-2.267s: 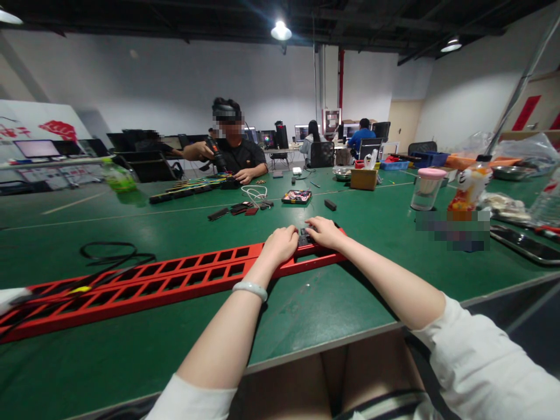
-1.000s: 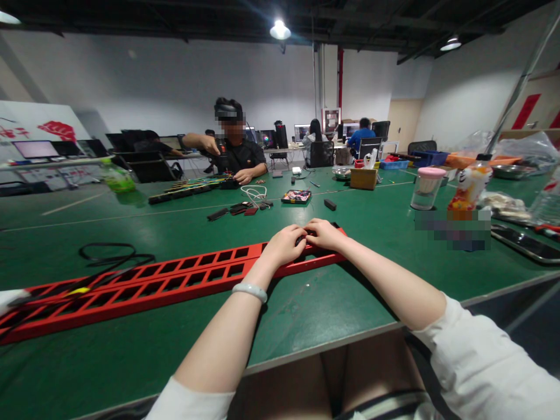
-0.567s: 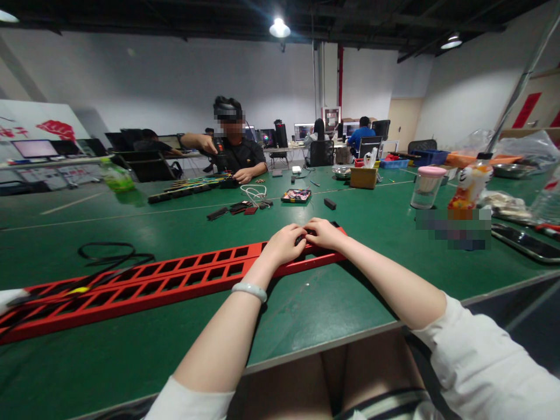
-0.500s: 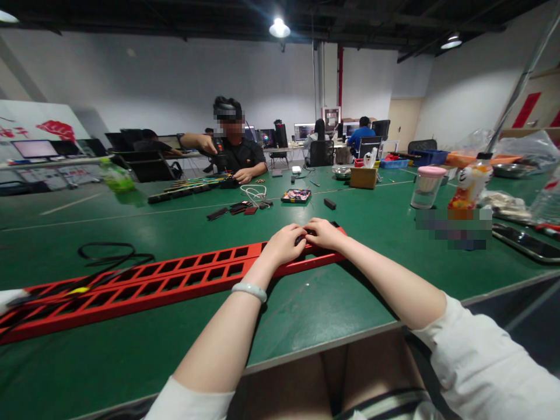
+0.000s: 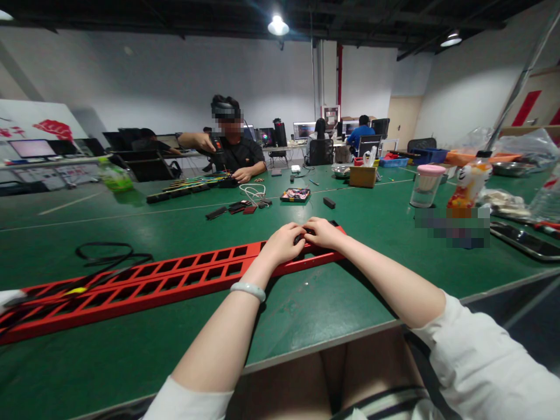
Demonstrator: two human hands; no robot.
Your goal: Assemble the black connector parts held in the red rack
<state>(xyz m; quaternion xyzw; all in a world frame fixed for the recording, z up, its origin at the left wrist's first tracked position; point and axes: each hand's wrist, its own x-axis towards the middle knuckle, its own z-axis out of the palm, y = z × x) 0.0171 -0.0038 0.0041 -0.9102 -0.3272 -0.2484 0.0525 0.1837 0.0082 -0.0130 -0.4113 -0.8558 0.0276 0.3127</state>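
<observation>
A long red slotted metal rail [image 5: 175, 279] lies across the green table [image 5: 306, 309], running from the far left to the middle. My left hand [image 5: 283, 243] and my right hand [image 5: 322, 231] rest side by side on the rail's right end, fingertips together over a small black part [image 5: 301, 238] set in the rail. The hands mostly hide that part. A pale bracelet [image 5: 248, 289] circles my left wrist.
A black cable [image 5: 111, 256] loops behind the rail at left. Small black and red pieces [image 5: 238, 208], a white cord and a tray of parts [image 5: 296, 195] lie mid-table. A person [image 5: 230, 146] opposite holds a power screwdriver. A pink-lidded jar [image 5: 426, 186] and bags stand at right.
Since the oldest frame my two hands have closed together over the black part at the rail's end. The person opposite raised the screwdriver. In the last second almost nothing moves.
</observation>
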